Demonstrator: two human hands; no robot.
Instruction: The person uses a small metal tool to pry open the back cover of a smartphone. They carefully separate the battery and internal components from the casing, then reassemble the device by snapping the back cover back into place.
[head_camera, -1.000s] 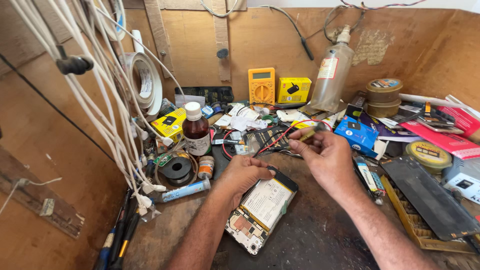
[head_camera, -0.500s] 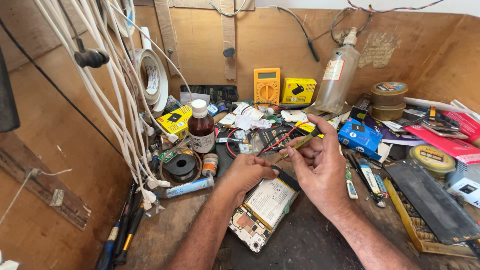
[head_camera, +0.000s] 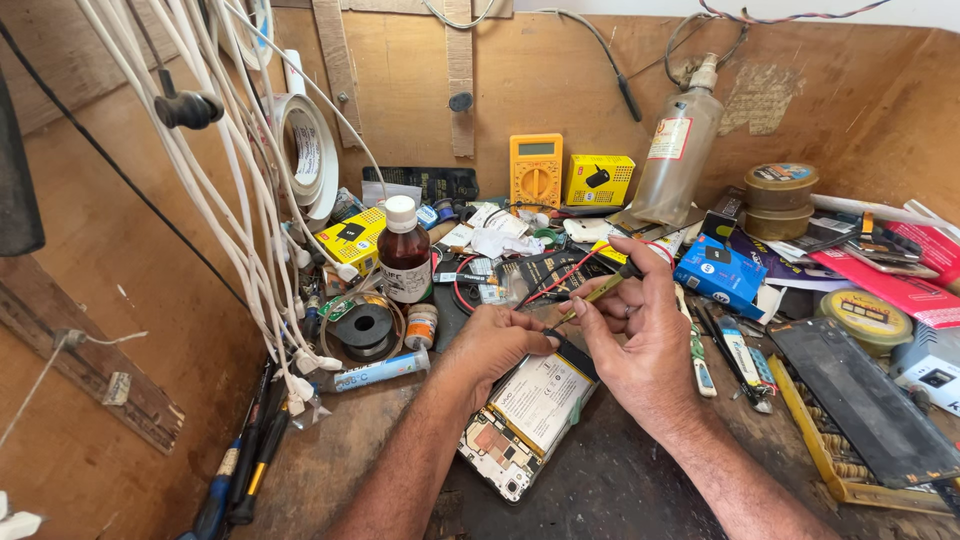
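Since half a second back, both hands have barely shifted; the right hand (head_camera: 640, 340) has dipped a touch lower toward the phone and the view has crept closer to the bench.

Left hand (head_camera: 495, 345) is curled loosely, fingertips pressed on the upper edge of the opened phone (head_camera: 530, 420), steadying it. Right hand pinches a thin yellowish probe (head_camera: 595, 293) between thumb and fingers, its tip angled down at the phone's top corner, with a red wire (head_camera: 550, 280) trailing off behind it.

Phone lies on the dark, scuffed mat (head_camera: 620, 490) at front centre, back cover off: a flat, pale rectangular battery fills the middle, and bare circuit board with small metal shields shows at the lower end. Its top end is covered by both hands, so I can't tell exactly what the probe tip touches.

Around it: a brown glass bottle (head_camera: 405, 262) with a white cap, a dark solder spool (head_camera: 363, 328), a boxy yellow multimeter (head_camera: 536, 170) leaning on the rough plywood back wall, and a smooth black screen panel (head_camera: 860, 400) at the right, cut off by the frame edge.
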